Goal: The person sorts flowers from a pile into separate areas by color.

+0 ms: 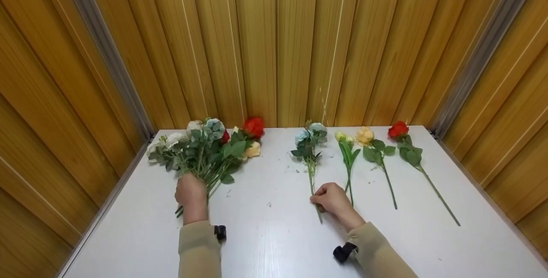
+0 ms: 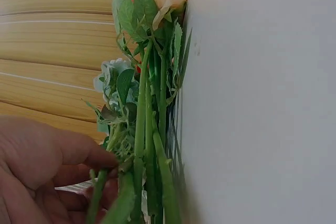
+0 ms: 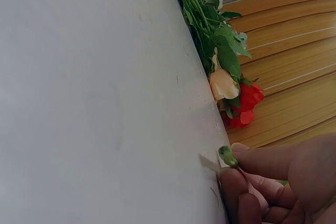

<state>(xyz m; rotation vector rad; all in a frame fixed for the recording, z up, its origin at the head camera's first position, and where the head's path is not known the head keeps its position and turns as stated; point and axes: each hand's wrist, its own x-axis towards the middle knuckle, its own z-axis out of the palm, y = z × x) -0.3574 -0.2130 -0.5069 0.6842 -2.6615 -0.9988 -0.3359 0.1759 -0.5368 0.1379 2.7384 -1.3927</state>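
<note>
My left hand (image 1: 191, 194) grips some stems of a bunch of artificial flowers (image 1: 203, 147) at the table's left, with white, pale blue, red and peach blooms. In the left wrist view, thumb and fingers pinch a few green stems, while thicker stems (image 2: 149, 145) run alongside the fingertips. At centre right, my right hand (image 1: 334, 201) pinches the lower stem of a pale blue flower (image 1: 302, 137) between thumb and forefinger. Its cut stem end (image 3: 227, 156) pokes out past the fingers in the right wrist view. The bloom is out of sight there.
Right of the pale blue flower lie a yellow tulip stem (image 1: 349, 158), a peach rose (image 1: 364, 136) and a red rose (image 1: 398, 129). Small leaf scraps dot the white table (image 1: 265, 235). Wood-patterned panels (image 1: 274, 46) stand behind and at both sides.
</note>
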